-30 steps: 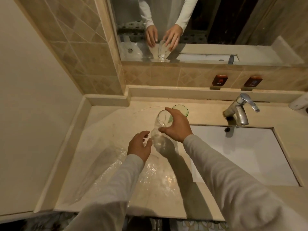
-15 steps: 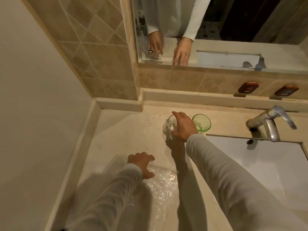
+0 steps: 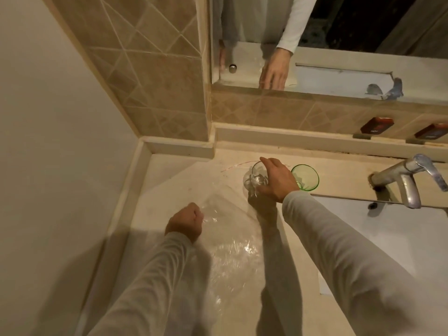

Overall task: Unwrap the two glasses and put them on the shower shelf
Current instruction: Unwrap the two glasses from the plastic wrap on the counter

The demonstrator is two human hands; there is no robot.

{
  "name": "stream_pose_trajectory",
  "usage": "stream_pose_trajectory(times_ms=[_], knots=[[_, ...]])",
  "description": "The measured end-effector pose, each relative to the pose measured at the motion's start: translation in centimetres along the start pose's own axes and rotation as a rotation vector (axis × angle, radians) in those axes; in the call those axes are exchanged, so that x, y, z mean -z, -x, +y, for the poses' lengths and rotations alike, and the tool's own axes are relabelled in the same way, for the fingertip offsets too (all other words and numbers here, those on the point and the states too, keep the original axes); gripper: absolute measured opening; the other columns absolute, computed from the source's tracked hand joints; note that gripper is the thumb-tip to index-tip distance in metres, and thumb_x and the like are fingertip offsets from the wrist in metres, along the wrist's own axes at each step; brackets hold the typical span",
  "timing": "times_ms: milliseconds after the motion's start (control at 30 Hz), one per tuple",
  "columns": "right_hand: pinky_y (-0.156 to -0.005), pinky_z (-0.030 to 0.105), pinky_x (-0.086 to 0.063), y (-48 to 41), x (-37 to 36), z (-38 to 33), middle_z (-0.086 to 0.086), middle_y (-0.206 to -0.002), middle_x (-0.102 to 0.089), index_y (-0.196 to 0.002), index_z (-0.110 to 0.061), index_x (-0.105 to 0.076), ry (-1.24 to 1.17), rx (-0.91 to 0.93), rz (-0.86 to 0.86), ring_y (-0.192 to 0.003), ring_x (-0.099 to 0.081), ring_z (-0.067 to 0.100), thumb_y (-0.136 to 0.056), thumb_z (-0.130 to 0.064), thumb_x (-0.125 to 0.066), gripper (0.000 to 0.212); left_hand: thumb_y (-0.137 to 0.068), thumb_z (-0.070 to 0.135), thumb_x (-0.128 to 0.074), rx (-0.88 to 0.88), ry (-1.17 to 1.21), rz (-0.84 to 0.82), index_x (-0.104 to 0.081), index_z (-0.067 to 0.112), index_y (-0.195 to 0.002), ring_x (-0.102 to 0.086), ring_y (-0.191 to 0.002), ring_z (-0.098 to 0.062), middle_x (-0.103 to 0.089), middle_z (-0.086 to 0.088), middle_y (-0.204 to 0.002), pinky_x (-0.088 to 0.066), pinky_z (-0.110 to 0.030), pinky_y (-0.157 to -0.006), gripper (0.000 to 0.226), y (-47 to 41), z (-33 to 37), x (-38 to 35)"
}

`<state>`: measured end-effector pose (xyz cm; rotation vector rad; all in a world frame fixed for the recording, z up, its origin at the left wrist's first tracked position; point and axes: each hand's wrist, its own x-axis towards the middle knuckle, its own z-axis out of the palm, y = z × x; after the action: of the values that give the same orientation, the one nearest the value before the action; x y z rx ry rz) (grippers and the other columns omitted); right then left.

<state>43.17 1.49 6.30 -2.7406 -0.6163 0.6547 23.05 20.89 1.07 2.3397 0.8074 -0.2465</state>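
A clear glass (image 3: 258,177) stands upright at the back of the beige counter (image 3: 184,180), and my right hand (image 3: 277,181) grips it from above and the right. A green glass (image 3: 306,177) stands upright just to the right of it, touching or nearly touching my hand. My left hand (image 3: 185,220) is a closed fist nearer me, pinching the edge of the clear plastic wrap (image 3: 230,253) that lies crumpled on the counter.
A white sink basin (image 3: 388,238) lies to the right, with a metal tap (image 3: 409,180) behind it. A tiled wall and a mirror (image 3: 339,32) rise behind the counter. Two dark red items (image 3: 377,124) sit on the back ledge. A plain wall closes the left side.
My right hand carried the clear glass back and set it beside the green glass. My left hand dropped to the counter and closed on the plastic wrap.
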Motion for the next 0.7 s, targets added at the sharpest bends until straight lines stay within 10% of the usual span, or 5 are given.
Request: stream_pose_trajectory(times_ms=[400,700], knots=[[-0.124,0.040,-0.021,1.4,-0.2,1.3,0.017,-0.167,-0.024,-0.161,-0.017,-0.022,-0.003,0.045,0.022,-0.154,-0.023,0.034,-0.085,-0.041,-0.079,0.098,-0.094,0.037,-0.053,0.534,0.049,0.112,-0.058,0.014,-0.102,-0.059,-0.086,-0.032,-0.066,-0.015,-0.103,-0.051,-0.039,-0.081,0.025,-0.7,-3.7,2.9],[-0.127,0.049,-0.014,3.3,1.2,5.5,0.013,-0.163,-0.035,-0.159,-0.016,-0.027,-0.075,0.084,0.191,-0.152,-0.028,0.033,-0.082,-0.037,-0.080,0.095,-0.093,0.049,-0.054,0.445,-0.171,0.174,-0.038,0.013,-0.140,-0.048,-0.125,-0.039,-0.049,-0.019,-0.137,-0.039,-0.050,-0.103,0.061,-1.0,2.8,4.9]])
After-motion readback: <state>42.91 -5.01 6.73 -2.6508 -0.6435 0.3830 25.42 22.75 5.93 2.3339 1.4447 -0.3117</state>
